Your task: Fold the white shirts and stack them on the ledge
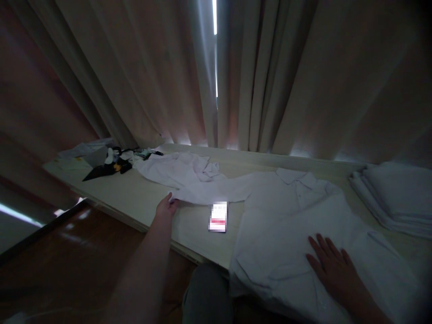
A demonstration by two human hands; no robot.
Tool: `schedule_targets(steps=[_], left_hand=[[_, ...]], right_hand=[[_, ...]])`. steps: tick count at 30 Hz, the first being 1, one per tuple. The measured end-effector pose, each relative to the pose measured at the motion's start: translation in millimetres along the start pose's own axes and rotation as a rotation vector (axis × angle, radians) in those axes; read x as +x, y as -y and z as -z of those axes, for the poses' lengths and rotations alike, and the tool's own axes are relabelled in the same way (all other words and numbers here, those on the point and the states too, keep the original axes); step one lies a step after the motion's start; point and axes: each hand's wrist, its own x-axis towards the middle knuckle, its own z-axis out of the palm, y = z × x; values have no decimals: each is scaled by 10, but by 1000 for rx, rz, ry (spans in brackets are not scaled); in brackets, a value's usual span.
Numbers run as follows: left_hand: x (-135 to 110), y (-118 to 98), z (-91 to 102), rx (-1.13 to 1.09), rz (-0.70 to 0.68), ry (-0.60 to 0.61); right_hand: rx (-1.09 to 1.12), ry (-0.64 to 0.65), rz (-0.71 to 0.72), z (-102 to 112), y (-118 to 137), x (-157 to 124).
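Note:
A white collared shirt (290, 216) lies spread out over the pale surface, its lower part hanging past the front edge. One sleeve (232, 189) reaches out to the left. My left hand (167, 204) pinches the end of that sleeve between thumb and fingers. On the shirt's front, my right hand (329, 256) rests flat with its fingers spread. A phone-sized item with a bright, blurred-out face (218, 217) lies just below the sleeve. Behind the sleeve is a crumpled white cloth (182, 164); where it parts from the sleeve I cannot tell.
Folded white cloths (398, 193) are stacked at the right. Papers (79, 157) and a jumble of dark and light items (114, 164) sit at the far left. Long curtains (151, 67) hang behind the surface (131, 198). My knee (207, 292) is against its front edge.

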Motion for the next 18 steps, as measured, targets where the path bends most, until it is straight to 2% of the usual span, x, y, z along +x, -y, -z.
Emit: schedule_targets(steps=[3, 6, 10, 12, 14, 18], left_hand=[[-23, 74, -12, 19, 59, -43], [-88, 111, -54, 25, 74, -35], [-201, 5, -291, -29, 12, 65], [-303, -96, -542, -106, -74, 178], [-476, -192, -879, -176, -154, 313], [-1077, -227, -1663, -254, -283, 596]], right_hand=[[-9, 9, -6, 9, 3, 10], [-19, 34, -10, 63, 35, 21], [-25, 40, -29, 132, 78, 35], [-21, 49, -34, 146, 82, 40], [-12, 53, -34, 148, 75, 42], [23, 27, -30, 122, 61, 37]])
